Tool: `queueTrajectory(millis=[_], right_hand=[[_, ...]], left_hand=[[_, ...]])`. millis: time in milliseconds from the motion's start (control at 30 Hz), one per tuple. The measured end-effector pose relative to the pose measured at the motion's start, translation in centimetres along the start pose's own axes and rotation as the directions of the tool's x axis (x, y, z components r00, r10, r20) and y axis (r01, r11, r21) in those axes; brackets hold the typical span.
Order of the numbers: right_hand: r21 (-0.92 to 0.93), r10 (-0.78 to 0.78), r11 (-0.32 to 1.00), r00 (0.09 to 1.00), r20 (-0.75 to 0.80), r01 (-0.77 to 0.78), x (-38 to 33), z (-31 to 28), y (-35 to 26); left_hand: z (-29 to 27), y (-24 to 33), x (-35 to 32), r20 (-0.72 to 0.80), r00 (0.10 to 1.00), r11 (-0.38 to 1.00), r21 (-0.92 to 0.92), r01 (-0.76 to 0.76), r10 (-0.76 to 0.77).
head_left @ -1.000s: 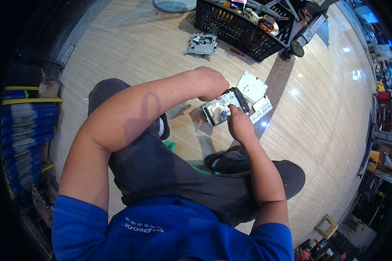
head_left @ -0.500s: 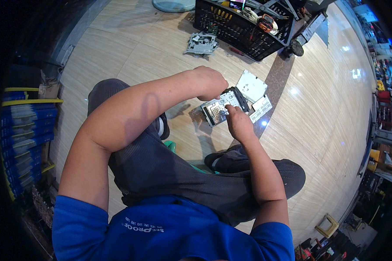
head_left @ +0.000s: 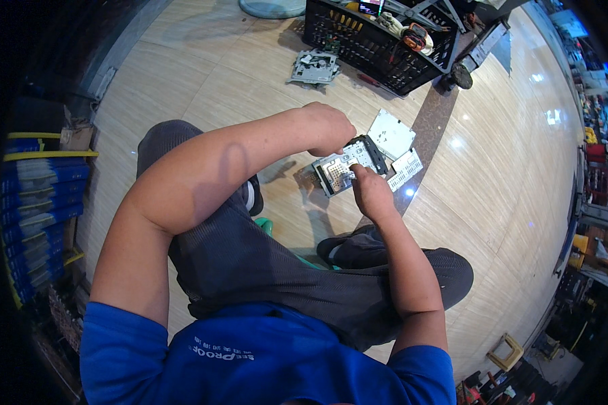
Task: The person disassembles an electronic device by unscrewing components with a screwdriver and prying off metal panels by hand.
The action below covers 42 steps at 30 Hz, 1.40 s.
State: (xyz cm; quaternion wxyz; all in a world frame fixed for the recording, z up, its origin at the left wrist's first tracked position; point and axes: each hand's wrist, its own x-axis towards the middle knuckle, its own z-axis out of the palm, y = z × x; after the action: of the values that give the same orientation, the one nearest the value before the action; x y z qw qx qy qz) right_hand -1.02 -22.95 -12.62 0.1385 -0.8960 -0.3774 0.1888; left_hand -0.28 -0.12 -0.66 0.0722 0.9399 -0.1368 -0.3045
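Note:
A boxy electronic unit (head_left: 336, 172) with a silver, perforated metal face and black plastic ends lies on the floor in front of my legs. My left hand (head_left: 326, 129) is closed, its knuckles up, above the unit's far left edge. Whatever its fingers hold is hidden beneath it. From the near right, my right hand (head_left: 373, 194) reaches onto the metal face with curled fingers, the fingertips touching near its middle. Anything pinched there is too small to make out. Against the unit's far right side lie a white metal plate (head_left: 391, 135) and a smaller slotted panel (head_left: 405, 169).
A silver metal mechanism (head_left: 313, 67) lies beyond my left hand. Behind it stands a black plastic crate (head_left: 358, 48) full of tools and cables. Blue boxes (head_left: 44, 202) are stacked on a yellow-edged rack at left. A small yellow stool (head_left: 506, 352) stands at lower right.
Both hands stay at the unit with almost no visible movement. The whole view has shifted very slightly.

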Motion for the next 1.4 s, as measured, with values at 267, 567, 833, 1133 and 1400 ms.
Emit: queueTrajectory(millis=[267, 567, 833, 1133, 1400], right_hand=[[0.035, 0.032, 0.999, 0.999, -0.005, -0.032, 0.19, 0.29, 0.46], [0.030, -0.074, 0.997, 0.997, 0.010, 0.073, -0.16, 0.04, 0.34], [0.019, 0.029, 0.999, 0.998, 0.057, -0.030, 0.11, -0.44, 0.15], [0.024, 0.062, 0.998, 0.997, 0.039, -0.063, 0.18, -0.05, 0.30], [0.046, -0.045, 0.998, 0.997, 0.067, 0.042, -0.13, 0.06, 0.08]], left_hand=[[0.32, -0.32, 0.09, 0.000, 0.999, 0.999, 0.004, -0.034, 0.034], [0.28, -0.37, 0.13, 0.001, 0.999, 0.999, -0.004, -0.036, 0.036], [0.27, -0.37, 0.03, -0.004, 0.999, 0.999, 0.001, -0.050, 0.050], [0.30, -0.32, -0.06, -0.005, 0.999, 0.999, 0.009, -0.050, 0.050], [0.25, -0.26, -0.03, -0.007, 0.999, 0.999, 0.006, -0.041, 0.041]])
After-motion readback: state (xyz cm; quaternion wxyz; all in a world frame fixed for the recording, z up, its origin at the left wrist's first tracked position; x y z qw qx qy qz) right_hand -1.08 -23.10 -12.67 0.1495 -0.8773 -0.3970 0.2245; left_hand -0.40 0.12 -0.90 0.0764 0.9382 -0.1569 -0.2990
